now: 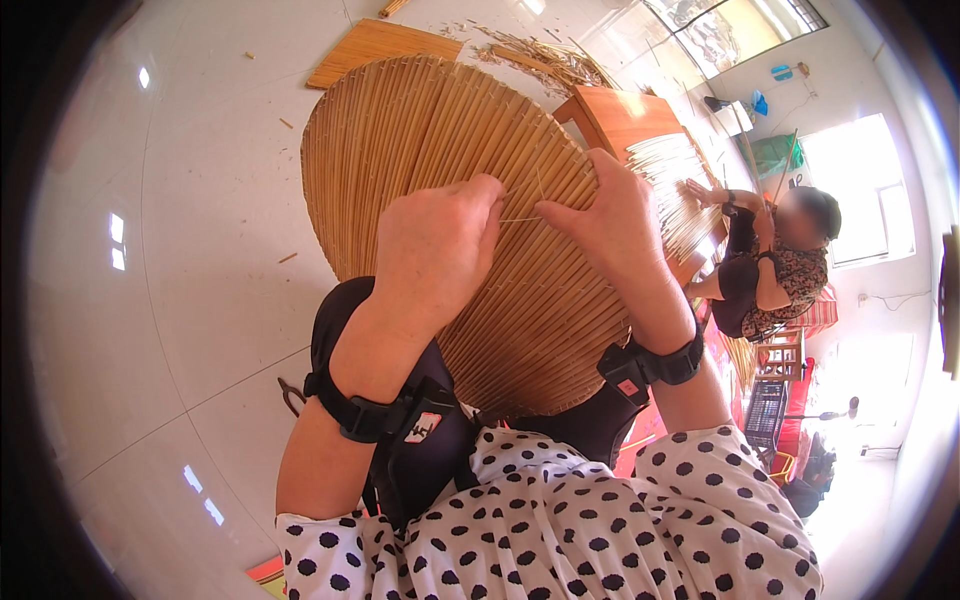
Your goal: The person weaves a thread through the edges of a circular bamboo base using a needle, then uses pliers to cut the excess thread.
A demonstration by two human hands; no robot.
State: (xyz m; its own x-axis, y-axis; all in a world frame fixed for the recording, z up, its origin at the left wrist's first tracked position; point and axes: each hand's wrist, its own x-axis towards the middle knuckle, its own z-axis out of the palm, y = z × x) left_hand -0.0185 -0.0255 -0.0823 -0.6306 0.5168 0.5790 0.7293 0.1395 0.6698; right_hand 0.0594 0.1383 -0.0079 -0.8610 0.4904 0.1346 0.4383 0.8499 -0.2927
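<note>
A large round piece of many narrow bamboo strips (pixel 415 125), set side by side and fanning outward, rests across my lap. Above its middle my left hand (pixel 435 245) is closed, with its thumb and forefinger pressed together on a thin pale thread (pixel 520 219). My right hand (pixel 615 215) is over the right part of the piece, its thumb and bent forefinger also on the thread. The thread runs taut between the two hands, and a loop of it rises near my right fingers. Both wrists carry black straps. My hands cover part of the strips.
A flat wooden board (pixel 375 48) and a heap of bamboo scraps (pixel 560 62) lie on the tiled floor ahead. A brown wooden bench (pixel 625 115) stands at the right. Beyond it a seated person (pixel 790 275) handles pale strips (pixel 668 185). Pliers-like handles (pixel 291 393) show at the left.
</note>
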